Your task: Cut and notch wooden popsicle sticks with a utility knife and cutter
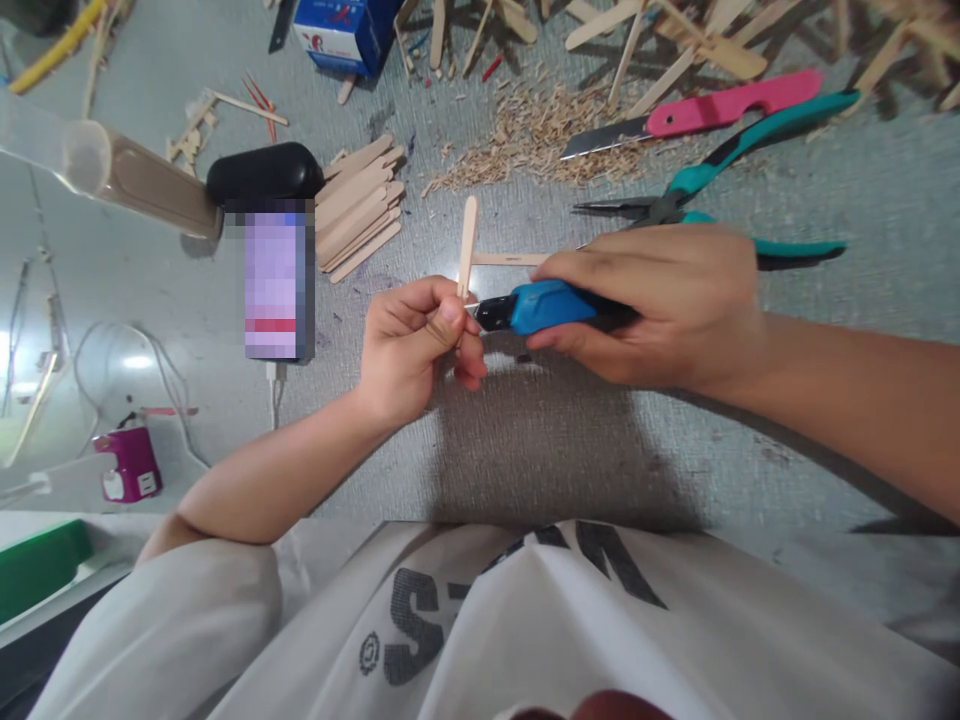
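My left hand (420,345) pinches a wooden craft stick (469,235) near its lower end, so the stick points up and away from me. My right hand (660,300) is wrapped around a blue and black utility knife (551,305). The knife's tip meets the stick beside my left thumb; the blade is mostly hidden by the fingers. Just beyond, another craft stick (506,259) with a dark mark lies crosswise, its right end hidden behind my right hand. Teal-handled long-nose pliers (664,207) lie past my right hand, jaws pointing left.
A pile of craft sticks (364,215) lies left of centre, by a phone (271,285) on a cable and a black case (264,172). Wood shavings (525,135), a pink knife (731,103), a blue box (345,38) and stick structures (675,35) are at the back.
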`<state>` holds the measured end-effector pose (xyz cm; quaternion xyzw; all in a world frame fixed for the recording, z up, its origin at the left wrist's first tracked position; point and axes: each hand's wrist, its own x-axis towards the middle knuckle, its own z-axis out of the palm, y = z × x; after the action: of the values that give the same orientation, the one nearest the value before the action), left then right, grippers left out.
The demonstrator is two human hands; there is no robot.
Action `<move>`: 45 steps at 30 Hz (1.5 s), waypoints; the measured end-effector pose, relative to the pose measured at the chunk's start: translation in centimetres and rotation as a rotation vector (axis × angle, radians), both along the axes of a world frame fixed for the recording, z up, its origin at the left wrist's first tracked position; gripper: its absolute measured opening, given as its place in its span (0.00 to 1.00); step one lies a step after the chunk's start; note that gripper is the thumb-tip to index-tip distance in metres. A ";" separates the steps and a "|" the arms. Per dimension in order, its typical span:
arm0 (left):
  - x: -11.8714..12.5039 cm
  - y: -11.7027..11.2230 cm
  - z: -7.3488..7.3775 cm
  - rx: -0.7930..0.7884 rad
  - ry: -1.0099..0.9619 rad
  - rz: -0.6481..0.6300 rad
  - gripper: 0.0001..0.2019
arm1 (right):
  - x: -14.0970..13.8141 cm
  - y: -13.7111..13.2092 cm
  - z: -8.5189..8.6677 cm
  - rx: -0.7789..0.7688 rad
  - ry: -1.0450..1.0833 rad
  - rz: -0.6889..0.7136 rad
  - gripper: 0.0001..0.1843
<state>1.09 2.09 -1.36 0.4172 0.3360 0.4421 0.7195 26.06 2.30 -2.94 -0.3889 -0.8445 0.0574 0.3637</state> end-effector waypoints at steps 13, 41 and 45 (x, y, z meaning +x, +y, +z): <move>-0.1 0.0 -0.3 0.064 0.007 -0.048 0.22 | 0.5 0.1 0.2 -0.216 0.006 0.093 0.32; 0.3 -0.4 0.1 0.002 0.081 -0.004 0.27 | 0.0 0.0 0.6 -0.157 0.069 0.058 0.24; 0.4 -0.4 -0.1 0.043 0.044 0.000 0.25 | -0.1 0.2 0.7 -0.139 0.077 0.085 0.24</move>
<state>1.50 1.70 -1.45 0.4422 0.3423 0.4399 0.7027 26.01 2.50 -2.24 -0.3747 -0.8395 0.1464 0.3653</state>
